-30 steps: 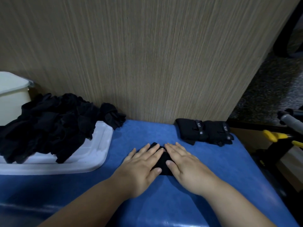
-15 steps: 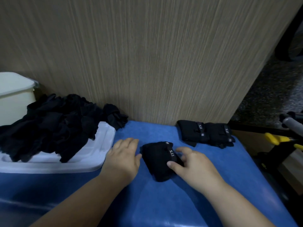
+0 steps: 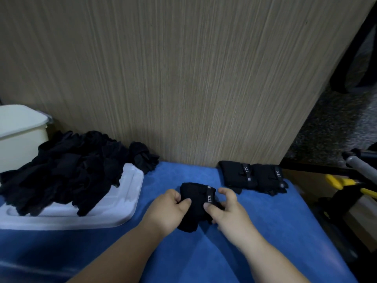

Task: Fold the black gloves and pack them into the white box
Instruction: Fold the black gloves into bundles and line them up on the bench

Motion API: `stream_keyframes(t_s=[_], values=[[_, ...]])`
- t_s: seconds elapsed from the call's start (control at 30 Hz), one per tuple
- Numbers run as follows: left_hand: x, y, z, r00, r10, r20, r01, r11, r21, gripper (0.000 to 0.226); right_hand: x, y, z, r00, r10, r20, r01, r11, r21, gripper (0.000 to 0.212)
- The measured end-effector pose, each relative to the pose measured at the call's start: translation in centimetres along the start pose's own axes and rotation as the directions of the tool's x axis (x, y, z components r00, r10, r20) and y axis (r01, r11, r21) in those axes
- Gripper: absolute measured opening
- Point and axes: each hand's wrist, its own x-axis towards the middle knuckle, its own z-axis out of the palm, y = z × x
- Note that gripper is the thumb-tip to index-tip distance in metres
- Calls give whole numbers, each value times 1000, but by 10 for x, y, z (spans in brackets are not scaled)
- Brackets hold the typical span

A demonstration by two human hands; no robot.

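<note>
before: both hands pressed flat | now: my left hand (image 3: 169, 209) and right hand (image 3: 226, 211) grip the folded glove (image 3: 196, 203), right of the white box (image 3: 20, 135) | meaning: fold seems finished, packing next

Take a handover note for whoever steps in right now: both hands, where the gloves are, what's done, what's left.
Hands: the left hand and the right hand both grip one folded glove on the blue table.
Things: two folded gloves lie at the back right. The unfolded pile sits on the white lid. The white box stands far left, its inside hidden.
Done: three gloves folded.
Left: fold the pile and pack everything into the box.
</note>
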Motion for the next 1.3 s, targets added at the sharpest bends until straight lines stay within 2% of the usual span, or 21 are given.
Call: stream_keyframes(t_s=[0.1, 0.17, 0.33, 0.43, 0.57, 0.77, 0.87, 0.93, 1.0, 1.07, 1.13, 1.23, 1.3], values=[[0, 9, 1, 999, -53, 5, 53, 969, -240, 21, 1, -2, 3, 998, -57, -31, 59, 997, 52, 43], [3, 13, 3, 997, -82, -13, 72, 932, -354, 28, 1, -5, 4, 993, -103, -62, 107, 992, 70, 41], [20, 23, 8, 992, -128, -5, 96, 769, -632, 38, 10, -12, 2, 976, -189, -105, 193, 981, 33, 43], [37, 31, 11, 991, -135, -14, 86, 707, -702, 33, 24, -17, -3, 951, -262, -164, 250, 964, -91, 46], [64, 44, 19, 991, -133, -21, 76, 683, -726, 33, 42, -19, -15, 935, -306, -177, 248, 924, -290, 52], [101, 53, 37, 994, -106, 8, 80, 704, -706, 40, 74, -16, -29, 904, -393, -169, 211, 753, -624, 49], [114, 51, 41, 997, -65, -47, 27, 817, -576, 42, 87, -10, -31, 912, -401, -84, 219, 650, -728, 49], [118, 50, 42, 993, -8, -118, -36, 931, -363, 45, 94, -4, -28, 930, -366, -17, 220, 596, -773, 59], [118, 50, 45, 974, 81, -214, -101, 991, -84, 49, 99, 1, -25, 938, -346, 25, 231, 569, -790, 79], [117, 47, 47, 928, 202, -312, -146, 970, 193, 56, 103, 5, -23, 945, -324, 38, 226, 564, -794, 86], [117, 44, 47, 876, 344, -338, -241, 919, 312, 55, 104, 7, -23, 952, -303, 37, 215, 578, -787, 85], [121, 38, 46, 843, 506, -183, -417, 830, 370, 45, 104, 9, -22, 958, -286, 27, 194, 575, -795, 92], [124, 35, 47, 857, 516, -22, -471, 798, 376, 40, 103, 10, -22, 959, -284, 14, 181, 573, -799, 95]])
